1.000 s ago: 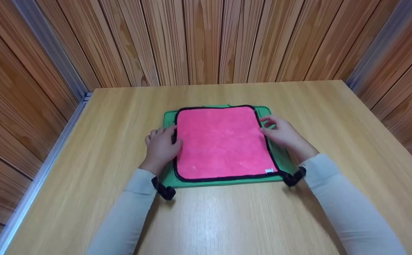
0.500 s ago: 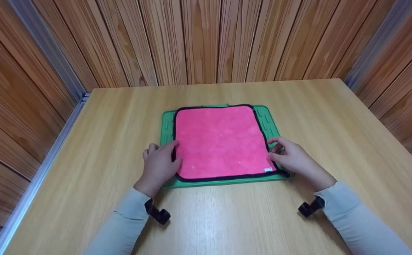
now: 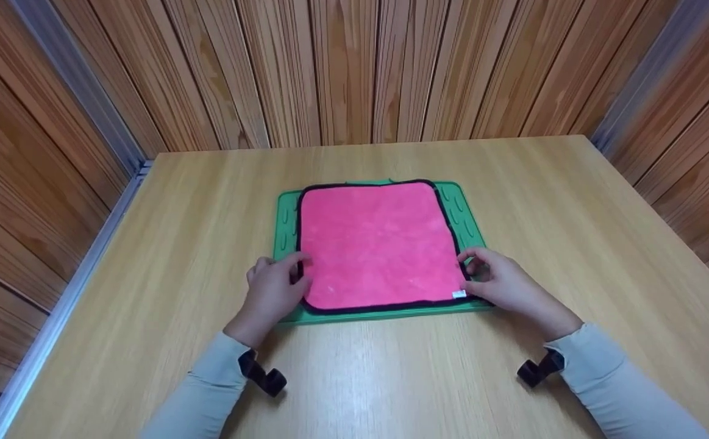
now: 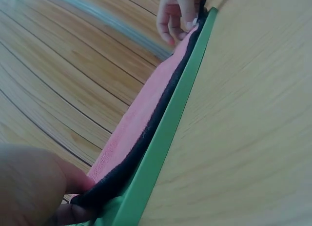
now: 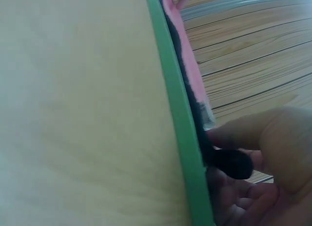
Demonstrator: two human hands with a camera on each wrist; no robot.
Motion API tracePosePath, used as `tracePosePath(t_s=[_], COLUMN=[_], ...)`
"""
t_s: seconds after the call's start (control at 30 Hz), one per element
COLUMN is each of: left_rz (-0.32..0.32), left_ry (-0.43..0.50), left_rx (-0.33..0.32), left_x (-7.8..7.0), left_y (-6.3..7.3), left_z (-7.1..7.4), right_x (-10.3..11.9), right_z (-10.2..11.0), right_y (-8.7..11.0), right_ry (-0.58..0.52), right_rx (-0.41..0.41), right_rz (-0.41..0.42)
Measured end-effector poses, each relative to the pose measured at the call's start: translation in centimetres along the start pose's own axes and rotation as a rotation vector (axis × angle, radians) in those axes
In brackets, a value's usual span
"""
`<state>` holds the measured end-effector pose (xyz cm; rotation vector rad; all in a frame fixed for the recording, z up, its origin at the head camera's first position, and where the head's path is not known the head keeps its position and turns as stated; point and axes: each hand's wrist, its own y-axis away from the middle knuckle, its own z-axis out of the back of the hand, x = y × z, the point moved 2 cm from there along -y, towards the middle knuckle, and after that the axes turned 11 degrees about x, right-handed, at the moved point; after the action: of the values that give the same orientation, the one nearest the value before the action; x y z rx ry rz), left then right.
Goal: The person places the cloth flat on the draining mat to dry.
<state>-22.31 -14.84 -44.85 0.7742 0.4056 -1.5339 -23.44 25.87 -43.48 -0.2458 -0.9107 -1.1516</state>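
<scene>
A pink cloth (image 3: 378,244) with a black border and a small white tag at its near right corner lies spread over a green board (image 3: 462,213). My left hand (image 3: 269,289) pinches the cloth's left edge near the front; in the left wrist view its thumb is above the black border and a finger below. At the opposite edge, my right hand (image 3: 506,283) pinches the cloth close to the tagged corner. The right wrist view shows the black-bordered corner (image 5: 233,163) between that hand's thumb and fingers. Most of the board is hidden under the cloth.
The board rests on a light wooden table (image 3: 354,372). Wood-plank walls (image 3: 348,73) stand behind and at both sides, with metal strips at the corners. A black wrist mount (image 3: 263,375) sticks out from the left sleeve, another mount (image 3: 540,369) from the right.
Both hands have slid along the cloth's side edges toward the near corners, the right hand farther. Their fingers have closed on the edges. The cloth and board have stayed nearly in place.
</scene>
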Motion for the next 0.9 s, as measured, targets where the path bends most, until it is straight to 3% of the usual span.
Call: tracePosePath(t_s=[0.4, 0.67, 0.9], left_rz=[0.053, -0.01, -0.056], left_ry=[0.075, -0.064, -0.174], left_rx=[0.089, 0.129, 0.123], left_x=[0.4, 0.3, 0.1], left_y=[0.4, 0.7, 0.9], left_z=[1.1, 1.2, 1.1], right_x=[0.5, 0.9, 1.2], right_z=[0.3, -0.2, -0.3], right_y=[0.6, 0.5, 0.3], right_ry=[-0.116, 0.084, 0.145], right_rx=[0.095, 0.099, 0.095], right_rz=[-0.054, -0.061, -0.068])
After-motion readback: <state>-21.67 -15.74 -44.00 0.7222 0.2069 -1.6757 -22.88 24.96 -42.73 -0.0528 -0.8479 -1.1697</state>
